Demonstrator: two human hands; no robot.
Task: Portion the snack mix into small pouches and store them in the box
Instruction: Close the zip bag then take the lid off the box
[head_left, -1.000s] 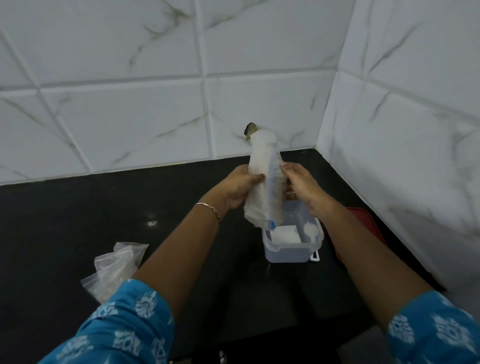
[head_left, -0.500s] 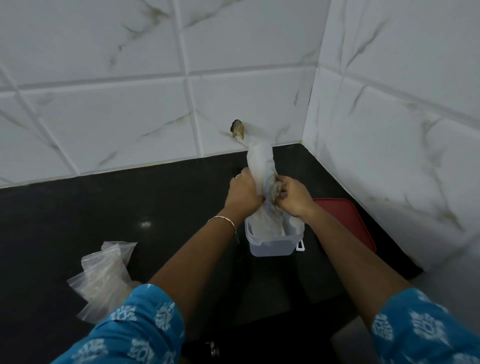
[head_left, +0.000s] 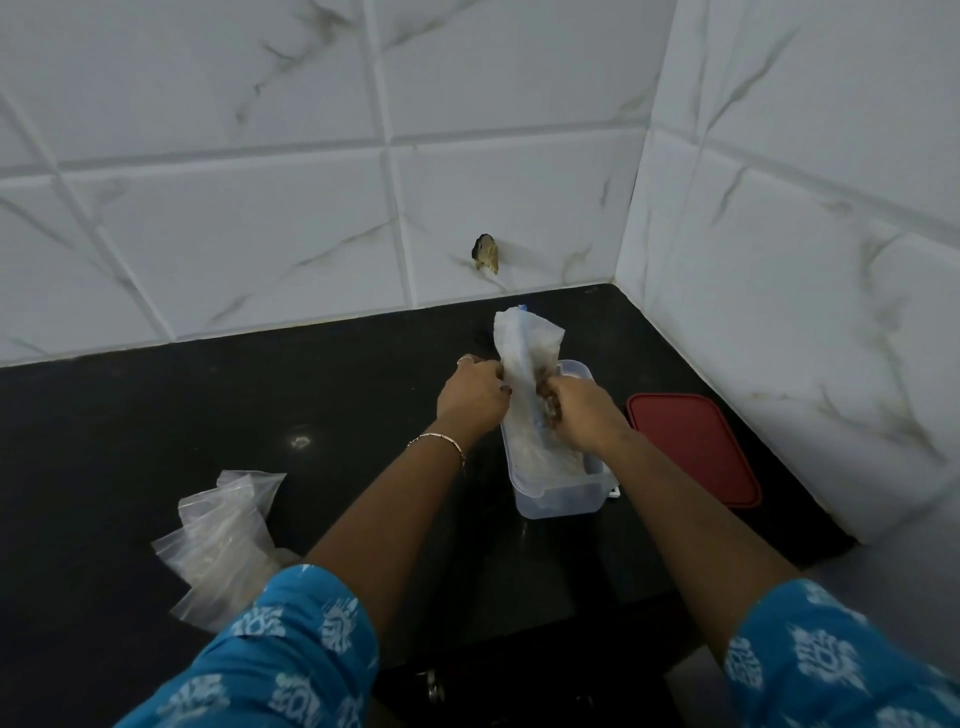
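Left hand (head_left: 475, 397) and right hand (head_left: 576, 410), close together, both pinch the pouch (head_left: 524, 338) with its bottom in the box (head_left: 561, 499), I'd guess to tuck it down flat; lid (head_left: 691, 447) parked off to their right.

Counter (head_left: 156, 467): black, glossy, running into a corner at right rear. One small pale glare spot (head_left: 300, 441) on it, left of centre.

Back wall (head_left: 234, 234): large white tiles with thin grey-brown veins, pale grout lines. Right wall (head_left: 805, 260): same tile, meets the back wall at the corner.

Hole (head_left: 485, 253): dark and ragged with a brownish edge, low in a back-wall tile, near the corner, above the counter.

Small metal piece (head_left: 431, 688) at the counter's front edge, too dim to identify.
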